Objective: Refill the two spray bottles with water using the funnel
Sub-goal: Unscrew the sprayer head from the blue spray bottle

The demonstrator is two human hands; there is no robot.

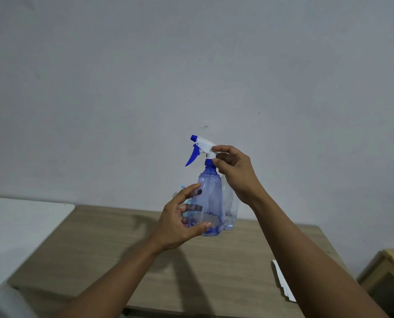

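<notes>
A translucent blue spray bottle (211, 203) with a white and blue trigger head is held upright in the air above the wooden table (214, 276). My right hand (234, 171) pinches the head at the bottle's neck. My left hand (180, 223) wraps the lower body, thumb across the front near the base, fingers showing dark through the plastic. Little or no water is visible inside. Behind it stands a clear plastic bottle (231, 210). A pale blue object with a pink tip (183, 187) peeks out behind my left hand, mostly hidden. No funnel is in sight.
A white table top (19, 228) adjoins the wooden table on the left. A white paper strip (283, 283) lies near the wooden table's right edge. A wooden box or stool (391, 271) stands lower at the far right. A plain grey wall fills the background.
</notes>
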